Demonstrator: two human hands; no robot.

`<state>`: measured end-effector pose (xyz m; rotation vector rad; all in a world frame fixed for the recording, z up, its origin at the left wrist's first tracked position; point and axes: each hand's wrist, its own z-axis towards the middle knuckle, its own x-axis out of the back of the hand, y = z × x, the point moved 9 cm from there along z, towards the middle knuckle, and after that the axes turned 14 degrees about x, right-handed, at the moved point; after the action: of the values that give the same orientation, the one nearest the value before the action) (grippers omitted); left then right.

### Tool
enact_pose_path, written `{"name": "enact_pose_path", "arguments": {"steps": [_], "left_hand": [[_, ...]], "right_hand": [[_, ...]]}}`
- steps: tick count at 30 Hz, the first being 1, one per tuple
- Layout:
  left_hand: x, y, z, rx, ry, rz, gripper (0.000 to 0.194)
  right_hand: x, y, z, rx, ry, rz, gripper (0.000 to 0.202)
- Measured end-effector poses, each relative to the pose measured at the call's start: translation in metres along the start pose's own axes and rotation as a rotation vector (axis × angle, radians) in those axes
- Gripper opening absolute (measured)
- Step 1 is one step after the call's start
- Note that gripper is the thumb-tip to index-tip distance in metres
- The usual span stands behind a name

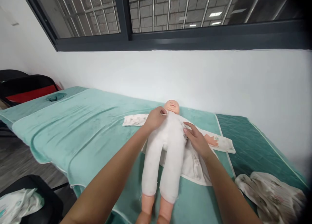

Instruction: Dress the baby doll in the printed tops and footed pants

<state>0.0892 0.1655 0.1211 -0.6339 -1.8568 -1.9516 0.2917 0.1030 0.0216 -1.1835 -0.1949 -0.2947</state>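
A baby doll (172, 105) lies on its back, head toward the wall and bare feet toward me. White fuzzy pants (172, 136) cover its legs and reach up to its chest. My left hand (156, 118) is closed in a pinch at the pants' upper edge, just below the doll's chin. At the other side of the waist, my right hand (196, 139) has thumb and forefinger on the pants' edge. Under the doll a white printed baby shirt (195, 165) is spread open, its sleeves out to both sides. The doll's hand (211, 140) shows on the right sleeve.
A light green cover (80, 126) lies over the bed, with a darker green quilted part (243, 133) at right. Crumpled pale cloth (273, 194) rests at lower right. A black chair (46, 198) holds another printed cloth (19, 204). The white wall (156, 74) bounds the far side.
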Motion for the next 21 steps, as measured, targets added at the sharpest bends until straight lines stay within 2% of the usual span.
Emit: {"name": "enact_pose_path", "arguments": {"steps": [3, 5, 7, 8, 9, 11, 13, 15, 16, 18, 21], "left_hand": [[-0.01, 0.018, -0.027, -0.027, -0.091, 0.062, 0.009], [-0.026, 0.028, -0.05, -0.047, -0.208, 0.057, 0.013], [-0.04, 0.031, -0.076, -0.065, -0.311, 0.036, 0.019], [-0.043, 0.031, -0.087, -0.088, -0.308, 0.03, 0.021], [-0.04, 0.03, -0.098, -0.128, -0.259, 0.025, 0.021], [-0.025, 0.022, -0.119, -0.223, -0.077, 0.012, 0.019], [-0.004, 0.003, -0.138, -0.281, 0.126, 0.011, 0.017], [0.013, -0.024, -0.152, -0.257, 0.304, 0.05, 0.017], [0.017, -0.038, -0.156, -0.218, 0.337, 0.068, 0.017], [0.017, -0.059, -0.159, -0.149, 0.324, 0.09, 0.015], [0.007, -0.062, -0.163, -0.171, 0.226, 0.154, 0.014]], "right_hand": [[-0.003, 0.004, 0.0, -0.003, 0.0, 0.055, 0.057], [-0.003, 0.002, 0.0, 0.006, 0.001, 0.064, 0.058], [-0.003, 0.0, -0.001, 0.012, -0.004, 0.045, 0.058], [-0.003, 0.0, -0.001, 0.016, -0.009, 0.037, 0.058], [-0.004, -0.001, -0.002, 0.02, -0.014, 0.034, 0.058], [-0.004, 0.0, -0.002, 0.028, -0.018, 0.047, 0.058], [-0.004, 0.004, -0.001, 0.03, -0.009, 0.052, 0.059], [-0.003, 0.008, 0.0, 0.026, 0.001, 0.043, 0.059], [-0.002, 0.009, 0.0, 0.025, 0.005, 0.036, 0.059], [-0.002, 0.011, 0.001, 0.027, 0.007, 0.021, 0.058], [-0.002, 0.012, 0.002, 0.032, 0.0, -0.004, 0.055]]}}
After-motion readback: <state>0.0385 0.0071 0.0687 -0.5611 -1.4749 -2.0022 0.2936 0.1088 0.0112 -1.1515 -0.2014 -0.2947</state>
